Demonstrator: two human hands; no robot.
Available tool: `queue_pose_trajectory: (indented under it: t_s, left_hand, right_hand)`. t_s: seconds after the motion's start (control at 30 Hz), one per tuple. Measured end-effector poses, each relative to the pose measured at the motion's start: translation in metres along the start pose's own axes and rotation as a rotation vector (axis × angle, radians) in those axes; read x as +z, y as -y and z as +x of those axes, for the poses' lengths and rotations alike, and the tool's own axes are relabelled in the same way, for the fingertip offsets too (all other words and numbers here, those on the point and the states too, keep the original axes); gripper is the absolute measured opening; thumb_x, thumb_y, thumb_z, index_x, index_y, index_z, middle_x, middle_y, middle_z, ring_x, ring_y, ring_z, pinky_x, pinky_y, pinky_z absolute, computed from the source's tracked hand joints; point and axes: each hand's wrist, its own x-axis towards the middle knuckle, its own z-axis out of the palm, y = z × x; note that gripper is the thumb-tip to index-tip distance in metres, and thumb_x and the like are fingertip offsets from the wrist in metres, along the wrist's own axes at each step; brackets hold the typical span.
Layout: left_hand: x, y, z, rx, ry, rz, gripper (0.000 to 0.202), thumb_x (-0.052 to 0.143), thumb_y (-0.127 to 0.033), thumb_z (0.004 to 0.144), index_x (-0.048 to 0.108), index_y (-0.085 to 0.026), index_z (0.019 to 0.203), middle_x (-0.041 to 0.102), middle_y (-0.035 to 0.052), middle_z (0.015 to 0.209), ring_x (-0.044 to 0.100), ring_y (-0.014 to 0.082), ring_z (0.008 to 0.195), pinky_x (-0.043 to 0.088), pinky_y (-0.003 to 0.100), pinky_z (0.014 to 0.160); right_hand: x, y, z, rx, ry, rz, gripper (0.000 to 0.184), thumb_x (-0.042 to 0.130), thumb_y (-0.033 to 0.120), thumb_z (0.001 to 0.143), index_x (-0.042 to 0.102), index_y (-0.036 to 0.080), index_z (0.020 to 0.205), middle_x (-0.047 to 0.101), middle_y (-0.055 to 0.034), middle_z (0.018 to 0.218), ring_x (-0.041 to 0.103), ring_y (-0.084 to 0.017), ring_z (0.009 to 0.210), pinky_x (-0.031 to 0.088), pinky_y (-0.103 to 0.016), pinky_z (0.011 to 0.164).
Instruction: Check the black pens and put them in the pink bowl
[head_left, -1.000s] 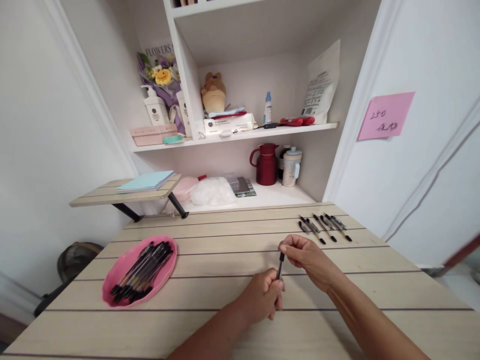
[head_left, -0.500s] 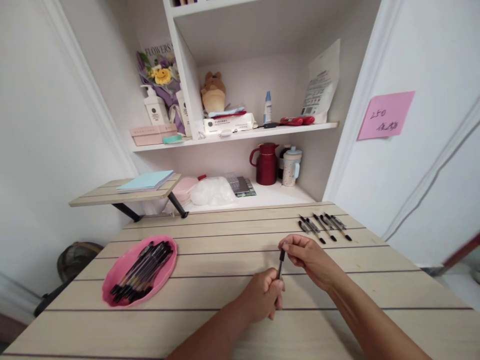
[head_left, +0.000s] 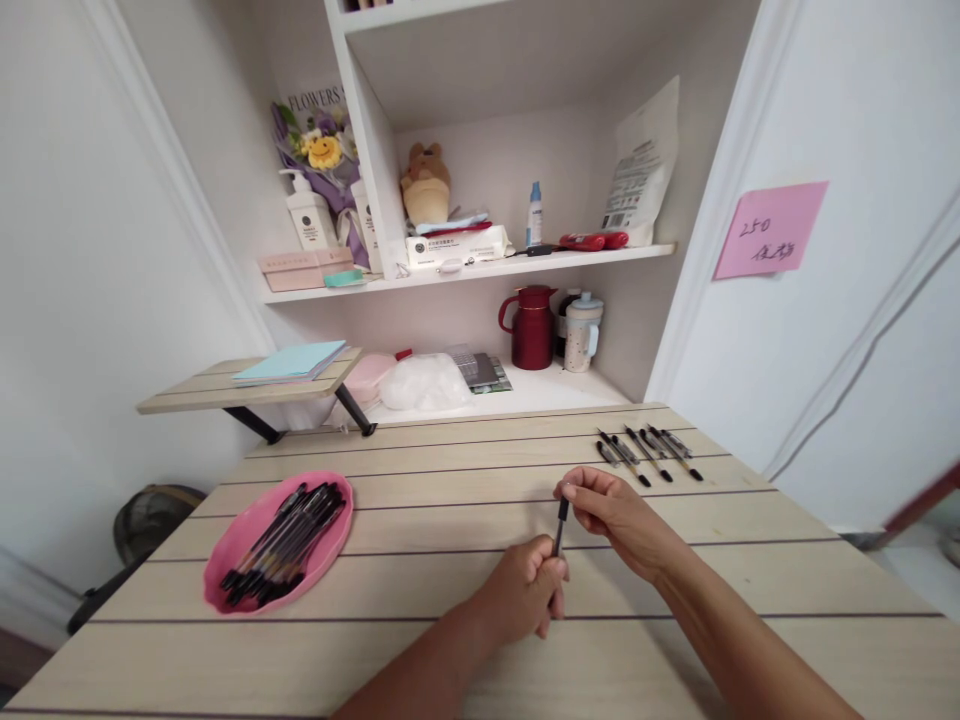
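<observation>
Pen (head_left: 559, 535): likely light, stiff, slippery; best held by its black part (head_left: 564, 509).
Left grip (head_left: 529, 590): clutches its 6 o'clock end.
Right grip (head_left: 604, 508): pinches its 12 o'clock end.

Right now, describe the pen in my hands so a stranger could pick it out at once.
On the wooden desk, look between the pink tray at left and the group of pens at far right. There, your left hand grips a slim pen whose black upper end meets your right hand. Pens in the tray and group lie untouched; only this one is held.
</observation>
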Motion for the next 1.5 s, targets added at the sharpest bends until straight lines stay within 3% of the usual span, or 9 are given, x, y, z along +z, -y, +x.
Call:
queue_pose_trajectory:
  t_s: [0.1,0.63,0.73,0.87,0.97,1.13,1.3,1.4,1.5]
  left_hand:
    - [0.0,0.001,0.0,-0.002,-0.006,-0.012,0.02,0.034,-0.036,0.083,0.04,-0.018,0.077,0.049,-0.0058,0.051,0.035,0.0033,0.027,0.022,0.014,0.028]
    - [0.0,0.005,0.002,-0.008,-0.011,-0.04,0.02,0.033,-0.036,0.083,0.041,-0.018,0.078,0.05,-0.0056,0.05,0.037,0.0041,0.027,0.023,0.014,0.029]
    - [0.0,0.005,0.003,-0.025,-0.019,-0.056,0.02,0.032,-0.035,0.082,0.041,-0.018,0.078,0.05,-0.0053,0.05,0.038,0.0045,0.027,0.023,0.014,0.029]
    - [-0.001,0.009,0.004,-0.043,-0.013,-0.069,0.02,0.031,-0.034,0.082,0.042,-0.017,0.081,0.052,-0.0049,0.052,0.039,0.0045,0.027,0.023,0.014,0.029]
    - [-0.002,0.012,0.005,-0.062,-0.004,-0.077,0.021,0.03,-0.033,0.082,0.043,-0.017,0.084,0.052,-0.005,0.052,0.041,0.0047,0.028,0.023,0.014,0.03]
    - [-0.003,0.012,0.006,-0.091,0.02,-0.099,0.021,0.031,-0.035,0.082,0.042,-0.017,0.084,0.052,-0.0053,0.051,0.041,0.0049,0.028,0.024,0.014,0.031]
    - [-0.003,0.012,0.007,-0.098,0.027,-0.097,0.02,0.031,-0.035,0.082,0.041,-0.018,0.083,0.051,-0.0058,0.051,0.04,0.0044,0.028,0.024,0.013,0.03]
    - [-0.003,0.012,0.006,-0.092,0.028,-0.083,0.019,0.031,-0.033,0.082,0.042,-0.018,0.083,0.051,-0.0059,0.051,0.04,0.0039,0.028,0.023,0.013,0.03]
    - [-0.002,0.012,0.006,-0.082,0.023,-0.068,0.019,0.03,-0.032,0.083,0.042,-0.017,0.083,0.051,-0.0056,0.051,0.038,0.0034,0.027,0.023,0.013,0.03]
  right_hand:
    - [0.001,0.0,-0.001,0.002,0.009,-0.005,0.024,0.065,0.037,0.064,0.062,0.016,0.075,0.047,0.0032,0.054,0.031,-0.006,0.045,0.017,-0.022,0.042]
    - [0.0,-0.007,0.002,-0.027,-0.028,-0.075,0.028,0.064,0.042,0.065,0.061,0.015,0.073,0.042,0.0051,0.047,0.031,-0.006,0.043,0.02,-0.021,0.041]
    - [-0.013,-0.007,0.015,-0.073,-0.024,-0.31,0.031,0.049,0.045,0.075,0.06,0.017,0.079,0.055,-0.0002,0.059,0.042,-0.008,0.047,0.028,-0.021,0.043]
    - [-0.049,0.0,0.05,-0.059,-0.342,-1.142,0.028,0.038,0.035,0.082,0.061,0.019,0.082,0.065,-0.0069,0.079,0.059,-0.017,0.068,0.041,-0.026,0.058]
    - [-0.07,0.003,0.075,-0.002,-0.446,-1.349,0.025,0.041,0.026,0.08,0.062,0.013,0.083,0.065,-0.0185,0.087,0.059,-0.03,0.085,0.041,-0.036,0.066]
    - [-0.07,-0.009,0.091,0.055,-0.441,-1.409,0.022,0.045,0.011,0.075,0.06,0.008,0.089,0.063,-0.0248,0.088,0.06,-0.032,0.088,0.042,-0.039,0.07]
    - [-0.062,-0.02,0.087,0.084,-0.425,-1.321,0.016,0.049,0.012,0.071,0.062,0.009,0.08,0.064,-0.0238,0.087,0.06,-0.031,0.088,0.042,-0.039,0.07]
    - [-0.058,-0.022,0.079,0.084,-0.367,-1.207,0.006,0.056,0.017,0.066,0.06,0.013,0.065,0.065,-0.0172,0.075,0.06,-0.028,0.079,0.042,-0.035,0.065]
    - [-0.05,-0.016,0.064,0.046,-0.273,-1.005,0.015,0.056,0.031,0.069,0.058,0.017,0.065,0.061,-0.0054,0.06,0.058,-0.018,0.062,0.041,-0.028,0.054]
